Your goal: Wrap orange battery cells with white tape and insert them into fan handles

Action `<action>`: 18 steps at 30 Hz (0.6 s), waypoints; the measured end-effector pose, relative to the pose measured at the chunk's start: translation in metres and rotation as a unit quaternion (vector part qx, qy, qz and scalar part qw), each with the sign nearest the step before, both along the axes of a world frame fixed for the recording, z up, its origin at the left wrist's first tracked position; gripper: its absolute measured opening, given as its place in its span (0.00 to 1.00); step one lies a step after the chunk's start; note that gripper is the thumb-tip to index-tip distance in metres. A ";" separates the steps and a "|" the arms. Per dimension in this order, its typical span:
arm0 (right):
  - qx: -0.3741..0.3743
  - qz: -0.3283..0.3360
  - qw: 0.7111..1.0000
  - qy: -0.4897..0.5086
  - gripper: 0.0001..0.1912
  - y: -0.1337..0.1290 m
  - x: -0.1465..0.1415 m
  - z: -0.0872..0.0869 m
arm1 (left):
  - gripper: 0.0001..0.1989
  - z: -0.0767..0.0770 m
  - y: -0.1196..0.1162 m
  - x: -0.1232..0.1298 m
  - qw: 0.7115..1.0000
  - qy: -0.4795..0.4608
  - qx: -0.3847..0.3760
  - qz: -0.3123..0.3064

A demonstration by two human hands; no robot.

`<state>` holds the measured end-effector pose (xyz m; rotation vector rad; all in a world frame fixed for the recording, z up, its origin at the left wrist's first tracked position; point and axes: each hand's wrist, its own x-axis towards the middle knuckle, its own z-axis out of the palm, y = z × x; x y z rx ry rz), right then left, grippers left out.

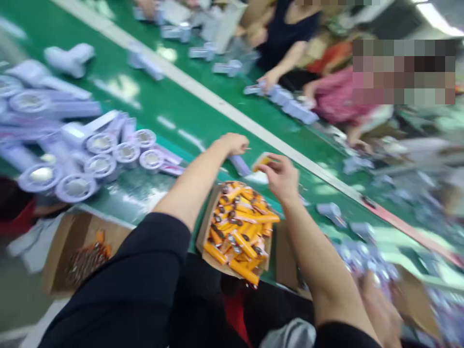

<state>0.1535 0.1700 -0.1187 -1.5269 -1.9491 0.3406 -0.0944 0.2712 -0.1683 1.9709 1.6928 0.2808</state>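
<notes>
R hand pinching 1 orange piece; L hand curled by lilac part, can't tell if gripping.

Bright light here — a ceiling lamp glowing top right, glare streaking the green worktop — and blur smears the outer edges, the orange pieces near centre looking crisper.

Factory floor, long green worktable, workers alongside, piled lavender parts

Glossy worktop, cardboard box, plastic part
</notes>
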 end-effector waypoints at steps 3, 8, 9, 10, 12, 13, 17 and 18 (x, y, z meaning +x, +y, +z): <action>-0.028 -0.001 0.999 0.031 0.23 0.017 0.033 0.003 | 0.14 0.031 0.025 0.060 0.985 -0.005 0.050 -0.164; -0.076 0.018 0.995 0.057 0.24 0.039 0.029 -0.019 | 0.13 0.031 0.027 0.054 0.976 0.033 0.069 -0.203; -0.078 0.028 0.995 0.051 0.24 0.040 0.027 -0.022 | 0.14 0.030 0.026 0.053 0.976 0.039 0.069 -0.203; -0.077 0.037 0.996 0.038 0.23 0.040 0.026 -0.023 | 0.14 0.029 0.026 0.053 0.976 0.044 0.069 -0.203; -0.075 0.051 0.996 -0.007 0.22 0.039 0.026 -0.022 | 0.13 0.030 0.026 0.056 0.975 0.050 0.070 -0.203; -0.079 0.055 0.995 -0.038 0.22 0.038 0.025 -0.020 | 0.13 0.031 0.026 0.058 0.975 0.052 0.071 -0.203; -0.125 0.051 0.971 -0.197 0.23 0.034 0.020 -0.010 | 0.13 0.031 0.026 0.065 0.975 0.054 0.074 -0.203; -0.134 0.048 0.961 -0.236 0.23 0.032 0.017 -0.007 | 0.13 0.030 0.026 0.066 0.975 0.054 0.075 -0.201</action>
